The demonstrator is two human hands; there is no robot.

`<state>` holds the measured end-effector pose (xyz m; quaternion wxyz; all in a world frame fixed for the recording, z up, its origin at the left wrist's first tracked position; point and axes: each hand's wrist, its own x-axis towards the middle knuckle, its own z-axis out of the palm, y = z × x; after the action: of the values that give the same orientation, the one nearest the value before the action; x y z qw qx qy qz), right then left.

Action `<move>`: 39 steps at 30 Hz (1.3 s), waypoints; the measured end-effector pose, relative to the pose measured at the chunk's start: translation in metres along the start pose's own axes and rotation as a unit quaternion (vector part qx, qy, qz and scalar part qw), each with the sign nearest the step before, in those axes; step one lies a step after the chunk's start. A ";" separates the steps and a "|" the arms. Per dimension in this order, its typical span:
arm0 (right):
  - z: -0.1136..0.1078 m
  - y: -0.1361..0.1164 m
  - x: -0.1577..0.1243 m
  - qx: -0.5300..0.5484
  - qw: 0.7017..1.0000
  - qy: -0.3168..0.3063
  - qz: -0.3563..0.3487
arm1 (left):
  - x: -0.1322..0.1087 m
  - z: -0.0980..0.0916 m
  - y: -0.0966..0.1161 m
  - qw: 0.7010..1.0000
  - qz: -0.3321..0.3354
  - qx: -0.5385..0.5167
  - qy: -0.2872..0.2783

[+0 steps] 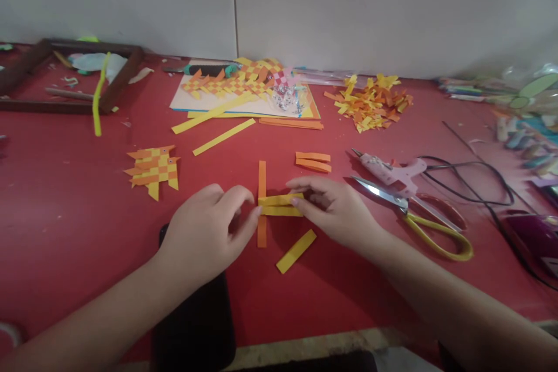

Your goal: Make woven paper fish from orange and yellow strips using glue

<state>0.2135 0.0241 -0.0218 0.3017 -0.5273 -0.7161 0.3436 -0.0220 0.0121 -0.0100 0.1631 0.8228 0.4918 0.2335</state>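
Two yellow paper strips [281,210] lie side by side across an upright orange paper strip [262,235] on the red table. My left hand [218,218] pinches their left end where they meet the orange strip. With thumb and fingers, my right hand [329,206] grips the right end of the upper yellow strip. A short loose yellow strip [296,251] rests just below my right hand. Two folded orange strips [313,162] lie above it. To the left sits a pair of woven paper fish [154,168] in orange and yellow.
Scissors [405,203] and a pink glue gun [390,171] with a black cord lie at right. A pile of paper scraps [370,102], woven pieces on paper sheets [209,102] and a brown frame [126,78] stand along the wall. A black phone [196,319] is near the front edge.
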 end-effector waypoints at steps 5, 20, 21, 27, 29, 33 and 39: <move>-0.003 0.002 0.003 -0.180 0.954 0.053 -0.233 | 0.002 0.003 -0.011 0.985 0.154 0.077 0.011; -0.002 0.011 0.006 -0.164 0.949 -0.015 -0.269 | -0.001 0.008 -0.010 0.978 0.198 0.062 -0.018; -0.002 0.011 0.006 -0.155 0.953 -0.017 -0.260 | 0.000 0.008 -0.011 0.979 0.196 0.059 -0.020; 0.000 0.010 0.009 -0.146 0.966 -0.017 -0.212 | 0.001 0.008 -0.012 0.972 0.223 0.069 -0.025; 0.000 0.010 0.010 -0.151 0.968 -0.024 -0.197 | 0.000 0.007 -0.011 0.972 0.221 0.073 -0.029; 0.001 0.011 0.012 -0.150 0.969 -0.026 -0.193 | -0.001 0.007 -0.010 0.976 0.203 0.070 -0.039; 0.001 0.013 0.011 -0.168 0.963 -0.013 -0.209 | -0.002 0.005 -0.010 0.973 0.205 0.093 -0.060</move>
<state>0.2170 0.0372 -0.0322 0.2647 -0.4050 -0.8614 0.1544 -0.0279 0.0145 -0.0198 0.0636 0.9301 0.3219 0.1649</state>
